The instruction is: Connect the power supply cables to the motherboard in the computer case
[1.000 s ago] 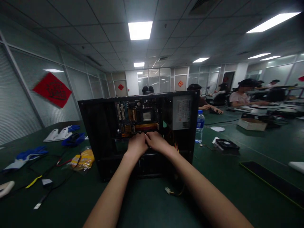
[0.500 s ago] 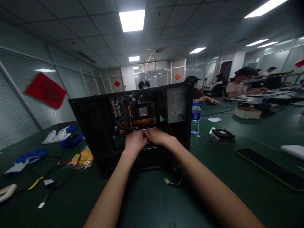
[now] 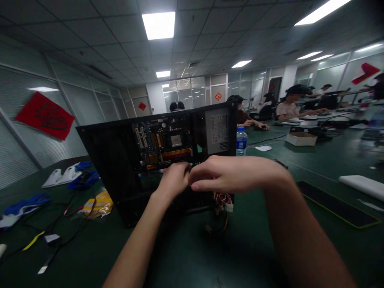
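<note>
An open black computer case (image 3: pixel 103 168) stands on the green table, its inside facing me. A motherboard (image 3: pixel 150 154) and a grey power supply (image 3: pixel 222 138) show inside. My left hand (image 3: pixel 172 182) is closed near the lower edge of the motherboard, fingertips turned away from me. My right hand (image 3: pixel 219 174) crosses in front of the case, its thumb and fingers drawn close together beside the left fingers. Whatever lies between the fingers of either hand is hidden. Below the right wrist, a bundle of coloured cables (image 3: pixel 221 199) with a white connector (image 3: pixel 229 207) hangs out.
Gloves (image 3: pixel 64 176), a yellow plastic packet (image 3: pixel 97 204) and loose cables (image 3: pixel 58 250) lie left. Right are a water bottle (image 3: pixel 241 142), a white open box (image 3: pixel 301 139) and a dark mat (image 3: pixel 333 204). Co-workers (image 3: pixel 289 108) sit farther back.
My right hand has come up and nearer to me, with its wrist bent high. My left hand stays near the board. The coloured cable bundle now shows at the case's lower right.
</note>
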A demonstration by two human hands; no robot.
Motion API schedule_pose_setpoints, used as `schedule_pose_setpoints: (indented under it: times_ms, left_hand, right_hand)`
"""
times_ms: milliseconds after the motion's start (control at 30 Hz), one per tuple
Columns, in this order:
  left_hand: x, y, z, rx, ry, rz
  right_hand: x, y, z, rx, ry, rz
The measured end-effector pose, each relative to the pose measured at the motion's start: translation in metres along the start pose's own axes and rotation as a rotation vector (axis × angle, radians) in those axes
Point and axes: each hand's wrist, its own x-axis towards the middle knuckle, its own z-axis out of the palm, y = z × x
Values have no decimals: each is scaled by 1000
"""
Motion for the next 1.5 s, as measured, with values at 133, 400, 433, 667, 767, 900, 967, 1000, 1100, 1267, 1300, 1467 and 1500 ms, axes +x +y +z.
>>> schedule_pose_setpoints:
  times_ms: [133, 400, 433, 667, 767, 900, 967, 1000, 1100, 1267, 1300, 1467, 1500]
  left_hand:
    - [-22, 39, 0, 13, -101, 170]
    - [-28, 69, 43, 149, -267, 137]
    - [-26, 67, 43, 128, -269, 141]
    - [-27, 32, -11, -60, -338, 120]
    - [-31, 19, -38, -50, -186, 43]
    - [-31, 4, -55, -24, -4, 12]
    - [-30, -5, -57, -13, 19, 19]
    - [-30, -9, -58, -12, 24, 22]
    - [-27, -20, -60, -27, 62, 11]
    - [-20, -33, -63, -20, 210, -58]
    - [-19, -35, -63, -11, 236, -63]
    - [-15, -39, -60, 52, 381, -117]
    - [-15, -38, -59, 37, 413, -110]
  right_hand:
    - [-30, 1, -11, 50, 34, 59]
    - [-37, 14, -12, -25, 102, 180]
    - [-38, 16, -13, -23, 107, 181]
    - [-50, 21, -21, -19, 199, 192]
    - [-54, 21, -23, -65, 255, 215]
    - [-53, 21, -23, -90, 281, 219]
    - [-52, 21, -23, -94, 268, 223]
    - [-50, 21, -22, -99, 261, 227]
    - [-38, 21, -18, -134, 240, 251]
    - [16, 21, 8, -242, 70, 235]
    - [30, 23, 16, -236, 75, 172]
    - [90, 47, 58, -262, 87, 175]
    - [97, 53, 65, -258, 72, 271]
